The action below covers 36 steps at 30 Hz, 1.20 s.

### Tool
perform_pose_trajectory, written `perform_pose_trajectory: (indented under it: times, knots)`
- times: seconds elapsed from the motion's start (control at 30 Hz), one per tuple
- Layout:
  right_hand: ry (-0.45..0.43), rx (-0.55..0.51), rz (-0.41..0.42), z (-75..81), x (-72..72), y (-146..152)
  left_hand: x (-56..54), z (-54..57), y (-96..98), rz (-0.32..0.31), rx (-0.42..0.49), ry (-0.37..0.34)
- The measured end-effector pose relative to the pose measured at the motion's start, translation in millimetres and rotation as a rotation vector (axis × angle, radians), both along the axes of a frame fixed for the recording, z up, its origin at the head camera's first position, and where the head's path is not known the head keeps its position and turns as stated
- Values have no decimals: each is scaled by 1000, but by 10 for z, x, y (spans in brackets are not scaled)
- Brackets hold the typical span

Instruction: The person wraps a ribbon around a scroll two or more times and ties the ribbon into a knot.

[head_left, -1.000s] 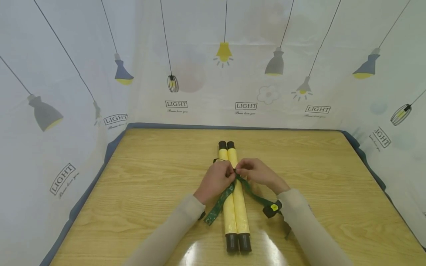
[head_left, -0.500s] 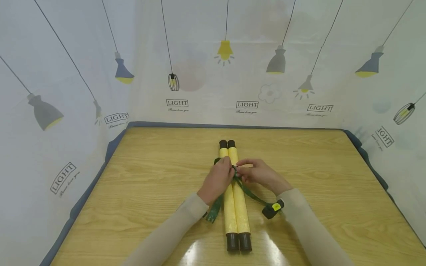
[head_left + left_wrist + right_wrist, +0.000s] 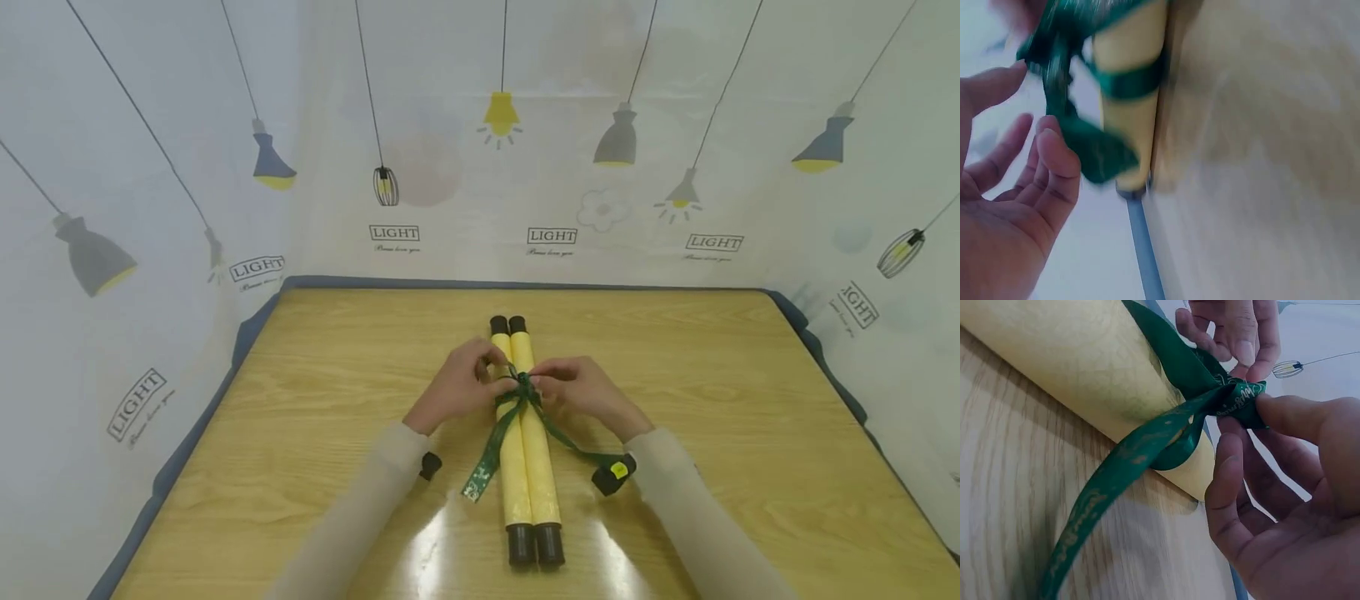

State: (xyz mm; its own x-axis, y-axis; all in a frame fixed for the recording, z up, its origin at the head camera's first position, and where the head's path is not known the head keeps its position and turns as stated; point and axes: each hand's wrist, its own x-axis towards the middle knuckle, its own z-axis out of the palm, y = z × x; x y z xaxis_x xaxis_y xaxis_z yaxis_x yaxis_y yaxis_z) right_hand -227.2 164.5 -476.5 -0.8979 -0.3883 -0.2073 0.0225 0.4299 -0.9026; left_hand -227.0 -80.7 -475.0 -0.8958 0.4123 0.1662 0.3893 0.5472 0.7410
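Two yellow tubes with dark end caps, a left tube (image 3: 514,479) and a right tube (image 3: 542,479), lie side by side on the table. Green printed ribbon (image 3: 491,454) wraps both and gathers in a knot on top, its tails trailing down either side. My right hand (image 3: 585,388) pinches a folded loop of ribbon (image 3: 1244,403) at the knot between thumb and finger. On the other side my left hand (image 3: 456,385) has its fingers spread, thumb tip at the knot's edge. A green ribbon loop (image 3: 1100,153) hangs just past its fingertips in the left wrist view.
The wooden table (image 3: 337,358) extends around the tubes, with a dark blue edge at the back. A black device with a yellow label (image 3: 617,472) sits by the right cuff, and a small black piece (image 3: 430,465) shows by the left one. A lamp-printed sheet (image 3: 480,192) stands behind.
My left hand has loosened its grip and moved left off the tubes, uncovering the ribbon's knot and loops. The right hand stays at nearly the same spot.
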Motion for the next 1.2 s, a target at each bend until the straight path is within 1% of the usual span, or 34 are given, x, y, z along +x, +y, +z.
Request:
perform_pose_trajectory:
  times: [0.07, 0.1, 0.17, 0.23, 0.3, 0.37, 0.47, 0.53, 0.6, 0.73, 0.83, 0.93, 1.07, 1.2]
  knots:
    - [34, 16, -15, 5, 5, 3, -75, 14, -99, 15, -12, 2]
    - [38, 18, -23, 8, 9, 4, -110, 18, -140, 11, -11, -7]
    - [54, 23, -21, 14, 16, 9, -171, 11, -200, -9, -23, -41]
    - [82, 26, -13, 20, 24, 9, -208, 1, -232, -37, -45, -87]
    - [113, 33, -13, 26, 29, 4, -219, -9, -246, -53, -63, -124]
    - [167, 56, -15, 31, 27, 5, -214, -25, -260, -44, -89, -131]
    - [244, 97, -20, 37, 15, 30, -193, -30, -297, -13, -110, -124]
    - [293, 128, -13, 39, 8, 70, -186, -28, -334, -6, -122, -118]
    - [312, 141, -11, 43, 3, 116, -178, -8, -372, -7, -127, -116]
    - [304, 157, 0, 62, -8, 210, -162, 20, -447, -29, -87, -151]
    - [297, 161, 5, 81, -21, 262, -153, 18, -495, -48, -49, -177]
    - [288, 151, 5, 88, -32, 286, -146, 2, -538, -59, -39, -186]
    - [237, 98, 13, 61, -45, 306, -129, 6, -585, -65, -27, -209]
    - [211, 84, 21, 40, -61, 369, -107, 28, -632, -59, -31, -201]
